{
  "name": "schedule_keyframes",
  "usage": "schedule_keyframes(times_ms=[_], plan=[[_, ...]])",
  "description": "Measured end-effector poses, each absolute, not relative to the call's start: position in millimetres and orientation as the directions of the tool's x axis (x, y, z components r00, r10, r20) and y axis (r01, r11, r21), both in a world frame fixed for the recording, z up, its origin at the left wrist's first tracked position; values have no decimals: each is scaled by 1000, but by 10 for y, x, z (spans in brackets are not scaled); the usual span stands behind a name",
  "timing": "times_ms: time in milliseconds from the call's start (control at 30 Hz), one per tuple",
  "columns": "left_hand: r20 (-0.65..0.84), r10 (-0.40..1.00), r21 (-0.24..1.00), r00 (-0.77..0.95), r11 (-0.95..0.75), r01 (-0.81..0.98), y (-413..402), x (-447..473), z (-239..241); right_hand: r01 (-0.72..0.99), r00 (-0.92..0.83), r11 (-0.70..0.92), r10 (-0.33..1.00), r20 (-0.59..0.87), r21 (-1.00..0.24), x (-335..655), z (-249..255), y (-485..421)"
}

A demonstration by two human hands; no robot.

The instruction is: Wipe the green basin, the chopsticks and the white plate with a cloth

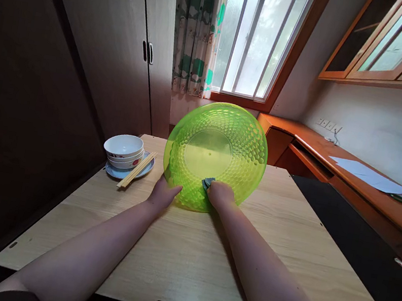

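A see-through yellow-green plastic basin (210, 144) with a dimpled wall is tilted up over the table, its inside facing me. My left hand (164, 193) grips its lower left rim, the thumb inside and the fingers behind the wall. Inside the basin, near the lower edge, my right hand (220, 195) is closed on a bunched dark grey-blue cloth (207, 184) pressed against the wall. Most of the cloth is hidden by my fingers.
Left on the wooden table (174, 264) stand stacked white bowls (124, 148) on a blue-rimmed plate (111, 171), with chopsticks (137, 169) lying across its edge. A wardrobe (102, 26) rises at left. Along the right wall runs a desk (324, 148) with papers (370, 176).
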State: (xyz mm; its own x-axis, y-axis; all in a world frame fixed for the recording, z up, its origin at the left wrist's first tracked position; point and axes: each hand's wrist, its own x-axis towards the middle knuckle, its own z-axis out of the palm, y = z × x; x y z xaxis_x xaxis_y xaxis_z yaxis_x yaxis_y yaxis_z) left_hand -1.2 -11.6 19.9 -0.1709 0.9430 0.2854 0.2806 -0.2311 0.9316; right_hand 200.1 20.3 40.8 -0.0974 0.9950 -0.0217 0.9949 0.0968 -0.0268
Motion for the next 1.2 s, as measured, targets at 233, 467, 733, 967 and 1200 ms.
schedule_keyframes(times_ms=[233,467,733,967,1200], plan=[[302,940,926,-159,-250,283,-101,-29,186,991,7,-6,1000,6,-137,2051,465,230],[281,943,937,-179,-230,264,-115,-10,223,976,24,5,991,131,-219,2016,369,234],[280,943,941,-182,-231,247,-129,1,237,979,-130,141,988,85,-148,2016,287,245],[298,939,936,-173,-252,245,-143,3,249,960,-162,188,978,135,-210,2052,342,246],[303,937,934,-175,-255,251,-145,7,250,944,-308,318,945,107,-91,2056,347,270]])
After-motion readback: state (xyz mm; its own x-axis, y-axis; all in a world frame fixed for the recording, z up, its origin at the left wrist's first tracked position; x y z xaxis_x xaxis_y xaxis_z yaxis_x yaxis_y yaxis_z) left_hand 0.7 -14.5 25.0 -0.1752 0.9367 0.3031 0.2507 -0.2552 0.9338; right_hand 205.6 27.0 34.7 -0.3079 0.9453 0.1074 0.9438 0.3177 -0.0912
